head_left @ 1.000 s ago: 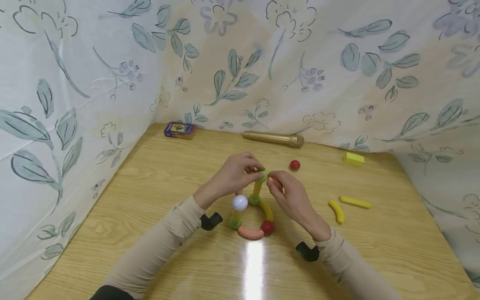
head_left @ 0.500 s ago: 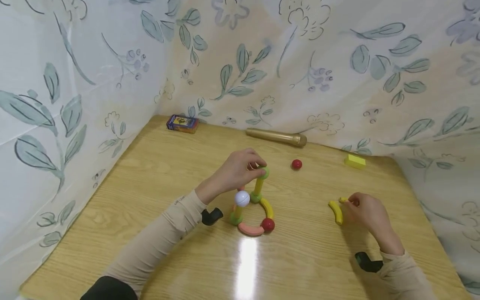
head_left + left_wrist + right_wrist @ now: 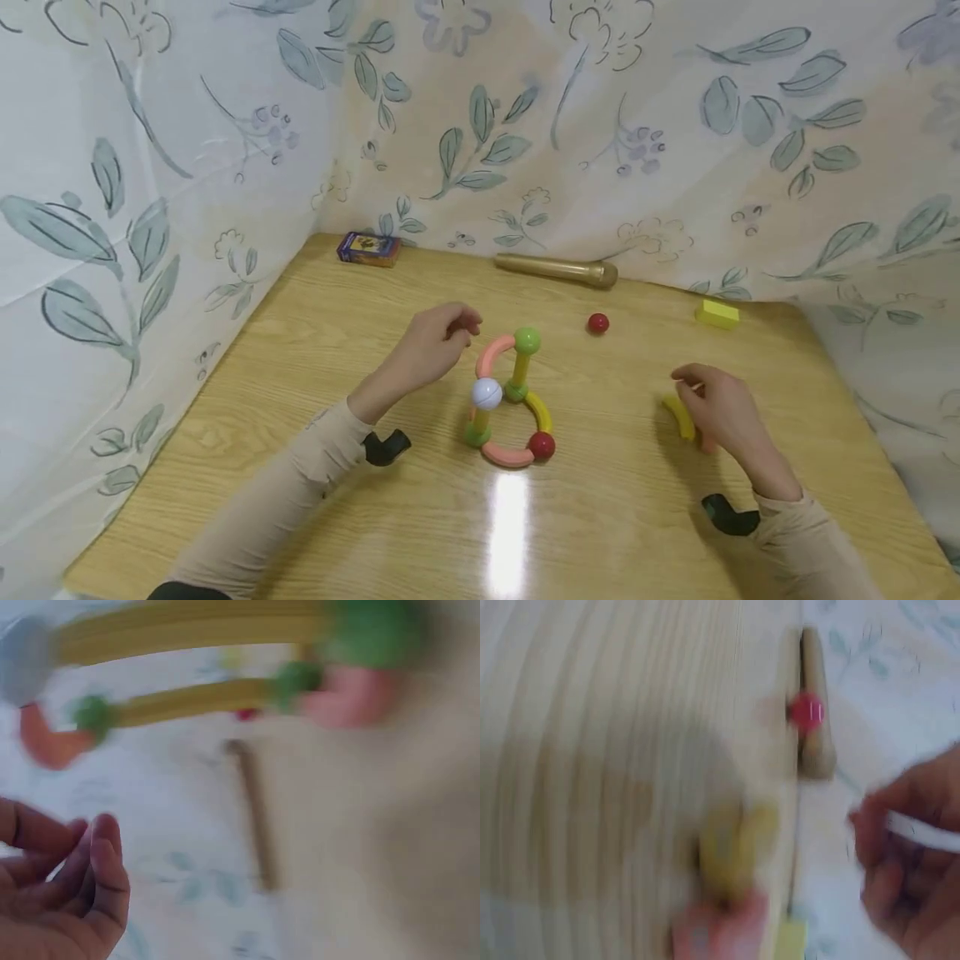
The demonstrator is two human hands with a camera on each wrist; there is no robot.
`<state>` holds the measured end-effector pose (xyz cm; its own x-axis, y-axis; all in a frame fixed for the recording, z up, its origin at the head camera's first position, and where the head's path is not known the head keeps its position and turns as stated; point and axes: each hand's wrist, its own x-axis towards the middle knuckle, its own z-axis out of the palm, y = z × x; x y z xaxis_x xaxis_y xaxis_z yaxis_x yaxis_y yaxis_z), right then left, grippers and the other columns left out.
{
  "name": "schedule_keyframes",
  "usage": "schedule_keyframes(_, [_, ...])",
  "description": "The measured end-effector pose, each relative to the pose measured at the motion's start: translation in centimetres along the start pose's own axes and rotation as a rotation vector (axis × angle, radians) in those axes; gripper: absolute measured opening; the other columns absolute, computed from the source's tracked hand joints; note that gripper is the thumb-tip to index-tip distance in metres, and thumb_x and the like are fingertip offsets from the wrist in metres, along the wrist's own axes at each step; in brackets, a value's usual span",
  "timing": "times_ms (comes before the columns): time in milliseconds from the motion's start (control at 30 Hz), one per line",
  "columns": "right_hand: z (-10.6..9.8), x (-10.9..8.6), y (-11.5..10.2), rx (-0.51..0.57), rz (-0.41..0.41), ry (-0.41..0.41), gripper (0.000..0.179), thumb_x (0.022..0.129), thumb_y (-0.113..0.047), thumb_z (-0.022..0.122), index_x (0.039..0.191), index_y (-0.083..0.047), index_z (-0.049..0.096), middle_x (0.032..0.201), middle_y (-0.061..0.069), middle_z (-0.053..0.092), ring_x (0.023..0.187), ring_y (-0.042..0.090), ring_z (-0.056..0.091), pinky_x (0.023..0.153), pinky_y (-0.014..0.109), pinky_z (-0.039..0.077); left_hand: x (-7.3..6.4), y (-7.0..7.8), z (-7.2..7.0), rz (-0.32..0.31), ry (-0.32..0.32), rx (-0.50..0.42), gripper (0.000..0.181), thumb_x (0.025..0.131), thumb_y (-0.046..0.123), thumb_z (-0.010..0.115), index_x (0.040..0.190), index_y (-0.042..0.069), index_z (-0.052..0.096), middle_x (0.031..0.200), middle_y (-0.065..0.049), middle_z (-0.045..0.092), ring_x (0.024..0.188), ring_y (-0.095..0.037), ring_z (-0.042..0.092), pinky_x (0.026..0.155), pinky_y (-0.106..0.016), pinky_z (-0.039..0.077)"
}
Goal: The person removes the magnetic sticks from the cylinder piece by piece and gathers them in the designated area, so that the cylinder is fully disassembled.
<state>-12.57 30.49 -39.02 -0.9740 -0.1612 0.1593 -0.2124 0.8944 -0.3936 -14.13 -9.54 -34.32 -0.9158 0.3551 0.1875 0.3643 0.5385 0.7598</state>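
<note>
Evidently the structure (image 3: 516, 390) of balls and rods stands centre frame on the counter (image 3: 600, 500), its upper pink arc (image 3: 491, 354) bridging the white ball (image 3: 487, 393) and the top green ball (image 3: 527, 340). Just left of it, the left hand (image 3: 423, 346) pinches nothing, fingers loosely bent; a careless brush could tip the structure, whose joints seem merely end to end. Right of centre, the right hand (image 3: 720, 408), fingers relaxed and seemingly empty, hovers beside the yellow arc (image 3: 681, 417), above a half-hidden pink piece (image 3: 708, 442); a blind sweep could scatter both. Farther out, the loose red ball (image 3: 597, 323), upper right of centre, may roll if bumped; a microphone (image 3: 558, 268) lies behind.
</note>
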Motion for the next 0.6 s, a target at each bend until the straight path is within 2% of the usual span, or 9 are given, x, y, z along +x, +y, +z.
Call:
schedule_keyframes(67, [1.3, 0.7, -1.9, 0.075, -0.147, -0.010, 0.020, 0.095, -0.007, 0.058, 0.109, -0.001, 0.069, 0.096, 0.016, 0.071, 0.067, 0.017, 0.064, 0.057, 0.030, 0.051, -1.3, -1.5, 0.6, -0.031, -0.070, 0.004, 0.031, 0.090, -0.001, 0.046, 0.116, 0.000, 0.063, 0.107, -0.016, 0.068, 0.093, -0.023, 0.064, 0.081, -0.034, 0.053])
schedule_keyframes(133, [3.0, 1.3, -3.9, 0.130, -0.294, -0.068, 0.020, 0.093, -0.001, 0.059, 0.111, -0.004, 0.069, 0.097, 0.011, 0.070, 0.071, 0.012, 0.062, 0.060, 0.026, 0.051, -2.6, -2.8, 1.6, -0.025, -0.145, 0.028, 0.033, 0.085, -0.004, 0.047, 0.114, 0.000, 0.064, 0.106, -0.017, 0.068, 0.090, -0.020, 0.061, 0.078, -0.030, 0.051])
schedule_keyframes(167, [3.8, 1.6, -4.9, 0.135, -0.375, -0.088, 0.023, 0.091, 0.002, 0.060, 0.111, -0.005, 0.070, 0.097, 0.009, 0.069, 0.079, 0.010, 0.062, 0.066, 0.025, 0.051, -3.1, -3.2, 2.2, -0.024, -0.183, 0.030, 0.033, 0.083, -0.004, 0.050, 0.113, 0.000, 0.063, 0.105, -0.016, 0.067, 0.086, -0.019, 0.059, 0.075, -0.029, 0.050])
schedule_keyframes(267, [5.8, 2.3, -7.3, 0.156, -0.533, -0.210, 0.034, 0.089, 0.008, 0.057, 0.117, -0.007, 0.069, 0.099, 0.007, 0.066, 0.083, 0.011, 0.059, 0.071, 0.025, 0.050, -4.2, -3.3, 3.6, -0.017, -0.251, 0.036, 0.029, 0.081, 0.001, 0.061, 0.111, 0.002, 0.061, 0.099, -0.012, 0.064, 0.078, -0.015, 0.055, 0.066, -0.025, 0.048])
schedule_keyframes(300, [6.3, 2.5, -7.9, 0.151, -0.566, -0.244, 0.037, 0.089, 0.008, 0.055, 0.119, -0.009, 0.068, 0.099, 0.006, 0.064, 0.085, 0.011, 0.057, 0.073, 0.025, 0.050, -4.2, -3.2, 3.9, -0.010, -0.267, 0.042, 0.029, 0.080, 0.004, 0.065, 0.109, 0.002, 0.060, 0.096, -0.011, 0.063, 0.076, -0.014, 0.054, 0.064, -0.024, 0.046])
schedule_keyframes(400, [7.2, 2.9, -8.9, 0.121, -0.635, -0.272, 0.039, 0.087, 0.009, 0.054, 0.118, -0.009, 0.070, 0.097, 0.005, 0.062, 0.083, 0.011, 0.056, 0.073, 0.025, 0.049, -4.3, -2.9, 4.7, 0.028, -0.286, 0.079, 0.043, 0.078, 0.011, 0.076, 0.116, 0.003, 0.058, 0.092, -0.006, 0.059, 0.073, -0.012, 0.052, 0.061, -0.022, 0.045])
schedule_keyframes(533, [7.6, 2.6, -9.0, 0.097, -0.659, -0.235, 0.033, 0.087, 0.008, 0.056, 0.110, -0.008, 0.073, 0.093, 0.004, 0.063, 0.082, 0.012, 0.059, 0.073, 0.027, 0.051, -4.1, -2.7, 5.1, 0.076, -0.273, 0.106, 0.055, 0.078, 0.012, 0.078, 0.129, 0.005, 0.058, 0.088, -0.002, 0.059, 0.072, -0.010, 0.053, 0.062, -0.021, 0.046])
schedule_keyframes(600, [7.5, 2.3, -8.8, 0.100, -0.655, -0.223, 0.031, 0.086, 0.007, 0.057, 0.108, -0.008, 0.074, 0.091, 0.003, 0.064, 0.081, 0.011, 0.059, 0.072, 0.027, 0.051, -3.9, -2.6, 5.2, 0.084, -0.264, 0.109, 0.055, 0.079, 0.012, 0.077, 0.130, 0.006, 0.059, 0.086, -0.002, 0.060, 0.072, -0.010, 0.054, 0.062, -0.021, 0.046])
